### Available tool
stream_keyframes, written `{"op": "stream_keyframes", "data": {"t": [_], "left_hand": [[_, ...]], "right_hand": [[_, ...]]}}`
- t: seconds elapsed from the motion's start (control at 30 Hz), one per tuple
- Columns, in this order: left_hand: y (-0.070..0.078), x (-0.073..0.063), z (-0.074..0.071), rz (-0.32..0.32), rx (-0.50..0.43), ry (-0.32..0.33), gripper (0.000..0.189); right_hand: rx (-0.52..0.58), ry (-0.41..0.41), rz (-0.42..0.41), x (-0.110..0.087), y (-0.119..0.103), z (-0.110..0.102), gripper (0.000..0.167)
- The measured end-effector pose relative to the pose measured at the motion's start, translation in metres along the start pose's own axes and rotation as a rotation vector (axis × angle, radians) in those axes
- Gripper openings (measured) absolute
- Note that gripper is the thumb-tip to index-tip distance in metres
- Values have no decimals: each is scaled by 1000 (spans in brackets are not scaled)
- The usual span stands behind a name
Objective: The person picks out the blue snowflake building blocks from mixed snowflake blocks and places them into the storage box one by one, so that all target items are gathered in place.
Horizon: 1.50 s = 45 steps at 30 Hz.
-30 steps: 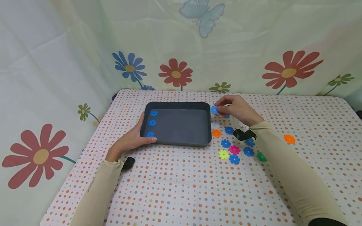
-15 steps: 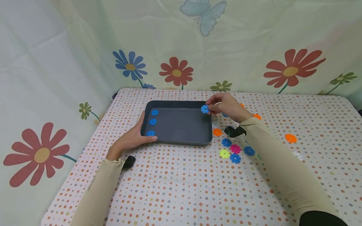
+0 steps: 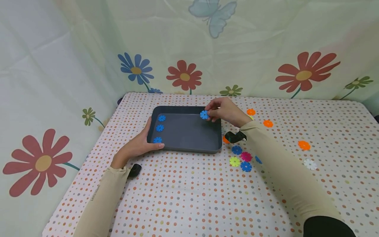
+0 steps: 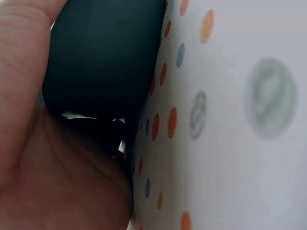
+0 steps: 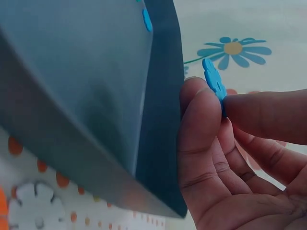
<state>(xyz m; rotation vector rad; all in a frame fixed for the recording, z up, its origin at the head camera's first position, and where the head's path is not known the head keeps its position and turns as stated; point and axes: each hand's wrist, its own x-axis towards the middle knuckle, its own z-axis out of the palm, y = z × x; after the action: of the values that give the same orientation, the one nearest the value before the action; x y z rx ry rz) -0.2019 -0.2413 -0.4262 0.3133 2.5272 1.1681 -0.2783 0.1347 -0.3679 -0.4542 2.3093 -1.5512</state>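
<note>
The fingers (image 5: 201, 117) of the right hand (image 3: 226, 110) are closed in a pinch on a blue snowflake disc (image 3: 204, 115), above the far right part of the dark grey tray (image 3: 189, 135). The left hand (image 3: 137, 144), thumb and fingers set wide, grips its near left corner. Three other blue discs (image 3: 160, 128) lie inside; mixed-colour discs (image 3: 246, 156) are scattered rightward on the dotted counter (image 3: 177, 197).

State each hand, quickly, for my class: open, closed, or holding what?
Left hand: holding the gray tray at its near left corner.
Right hand: pinching a blue disc.
</note>
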Motion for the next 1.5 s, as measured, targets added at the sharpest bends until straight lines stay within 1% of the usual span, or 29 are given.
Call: {"op": "stream_keyframes", "data": {"t": [0.17, 0.43, 0.6, 0.93, 1.13, 1.37, 1.5], "left_hand": [[0, -1, 1, -2, 1, 1, 134], [3, -2, 1, -10, 5, 1, 133], [3, -1, 1, -11, 0, -1, 134], [4, -1, 0, -13, 2, -1, 135], [4, 0, 1, -17, 1, -3, 134], [4, 3, 0, 3, -22, -5, 134], [2, 1, 0, -2, -22, -7, 133]], "right_hand": [[37, -26, -8, 7, -1, 8, 18], [67, -51, -1, 18, -8, 21, 18], [71, -55, 1, 25, -7, 27, 17], [112, -39, 10, 36, -5, 45, 13], [135, -39, -7, 44, -7, 54, 13], [162, 10, -21, 50, -11, 62, 14], [163, 8, -22, 53, -11, 69, 13]]}}
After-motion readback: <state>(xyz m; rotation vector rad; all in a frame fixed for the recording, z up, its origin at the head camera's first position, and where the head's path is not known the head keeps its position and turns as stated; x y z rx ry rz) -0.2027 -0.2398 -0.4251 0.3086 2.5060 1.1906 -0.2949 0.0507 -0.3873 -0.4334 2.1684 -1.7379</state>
